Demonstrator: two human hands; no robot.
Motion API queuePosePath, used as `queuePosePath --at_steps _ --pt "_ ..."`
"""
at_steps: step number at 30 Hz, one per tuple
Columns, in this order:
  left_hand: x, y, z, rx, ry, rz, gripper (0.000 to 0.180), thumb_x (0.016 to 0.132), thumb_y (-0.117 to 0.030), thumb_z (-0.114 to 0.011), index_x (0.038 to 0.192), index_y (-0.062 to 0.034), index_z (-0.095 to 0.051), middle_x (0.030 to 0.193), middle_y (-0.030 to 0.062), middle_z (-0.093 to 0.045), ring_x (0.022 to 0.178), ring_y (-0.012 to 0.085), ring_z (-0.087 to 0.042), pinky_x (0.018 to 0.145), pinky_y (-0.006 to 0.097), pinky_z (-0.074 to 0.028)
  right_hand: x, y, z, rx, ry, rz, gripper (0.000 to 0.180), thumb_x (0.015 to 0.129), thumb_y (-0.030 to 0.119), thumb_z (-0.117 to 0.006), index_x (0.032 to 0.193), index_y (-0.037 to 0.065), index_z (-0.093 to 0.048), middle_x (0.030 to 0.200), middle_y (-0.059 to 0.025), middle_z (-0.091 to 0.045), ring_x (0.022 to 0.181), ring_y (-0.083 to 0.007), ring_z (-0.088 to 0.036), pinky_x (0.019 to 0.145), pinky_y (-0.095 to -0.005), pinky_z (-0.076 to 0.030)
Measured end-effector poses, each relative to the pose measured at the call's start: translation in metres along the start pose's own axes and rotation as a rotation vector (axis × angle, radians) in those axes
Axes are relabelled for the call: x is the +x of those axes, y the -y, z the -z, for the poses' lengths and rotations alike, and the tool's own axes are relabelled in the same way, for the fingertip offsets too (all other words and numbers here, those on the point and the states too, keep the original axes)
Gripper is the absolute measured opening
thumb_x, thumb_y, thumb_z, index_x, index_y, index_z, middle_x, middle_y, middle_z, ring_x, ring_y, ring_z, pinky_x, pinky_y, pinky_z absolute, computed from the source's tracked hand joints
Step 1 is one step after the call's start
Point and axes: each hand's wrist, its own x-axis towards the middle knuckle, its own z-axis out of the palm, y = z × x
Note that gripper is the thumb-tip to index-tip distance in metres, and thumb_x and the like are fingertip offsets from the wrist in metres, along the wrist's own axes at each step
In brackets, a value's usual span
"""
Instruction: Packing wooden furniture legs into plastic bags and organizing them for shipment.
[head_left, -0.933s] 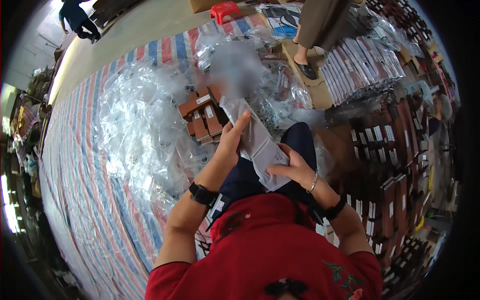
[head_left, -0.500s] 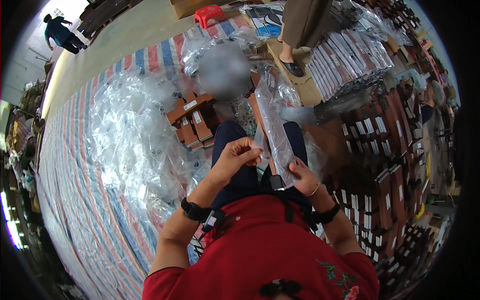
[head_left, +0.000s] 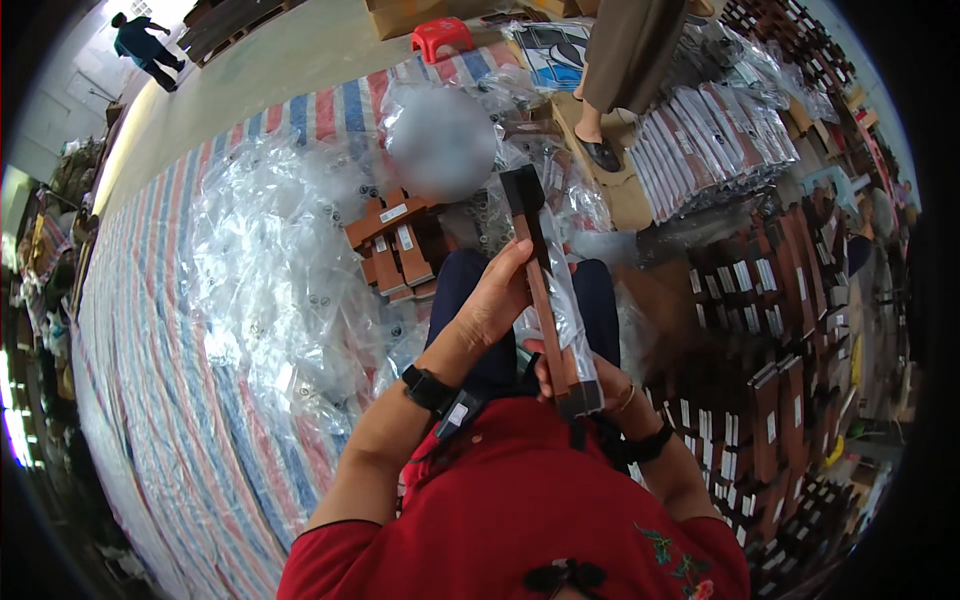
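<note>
Gripping is applied by both hands to a long brown bar (head_left: pixel 545 300) with a black end cap, partly sheathed in a clear plastic sleeve (head_left: pixel 570 315). The bar is held upright over the lap, the capped end pointing away from the body. The left hand (head_left: pixel 495 300) is closed around the middle of the bar, fingers (head_left: pixel 522 262) curled against its left side. The right hand (head_left: pixel 580 385) is closed on the lower end; most of it is hidden behind the bar and the sleeve, so only part of the knuckles and a wrist with a bracelet can be made out. How far the sleeve reaches up the bar cannot be told through the glare.

A heap of clear plastic bags (head_left: pixel 270 270) is spread over a striped tarpaulin (head_left: pixel 150 330) to the left. Short brown boxed pieces (head_left: pixel 395 250) lie just beyond the knees. Rows of dark packed bars (head_left: pixel 770 330) are stacked to the right, cut off by the dark rim. A second person's legs (head_left: pixel 620 50) are seen at the top edge, the upper body out of view. A red stool (head_left: pixel 442 35) stands nearby.
</note>
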Motion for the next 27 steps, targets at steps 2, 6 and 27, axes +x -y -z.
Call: queuePosePath --at_steps 2,6,27 --pt "-0.002 0.002 -0.001 -0.013 -0.04 0.038 0.054 0.091 -0.042 -0.055 0.128 -0.0045 -0.045 0.124 0.0148 -0.056 0.114 0.0288 -0.055 0.097 0.044 -0.044 0.002 0.006 -0.019 -0.267 -0.167 -0.018 0.094 0.08 0.05 -0.069 0.145 0.0 -0.022 0.129 -0.0166 -0.049 0.111 -0.0237 -0.056 0.094 -0.0378 -0.048" --pt "-0.006 0.005 -0.002 0.126 -0.275 0.026 0.037 0.088 -0.027 -0.063 0.116 -0.004 -0.052 0.106 0.0111 -0.064 0.098 0.0244 -0.063 0.08 0.039 -0.054 0.005 0.002 -0.027 -0.261 -0.322 0.107 0.086 0.079 0.037 -0.072 0.142 0.0 -0.027 0.135 -0.0176 -0.045 0.119 -0.026 -0.052 0.098 -0.0381 -0.045" --pt "0.011 -0.005 0.001 0.019 -0.249 0.172 0.04 0.09 -0.034 -0.058 0.113 -0.0016 -0.053 0.103 0.0151 -0.063 0.097 0.0282 -0.062 0.084 0.04 -0.052 -0.009 0.008 -0.004 -1.141 -1.218 0.334 0.086 0.061 0.024 -0.087 0.128 -0.004 -0.041 0.111 -0.0154 -0.058 0.1 -0.0206 -0.057 0.085 -0.0324 -0.047"
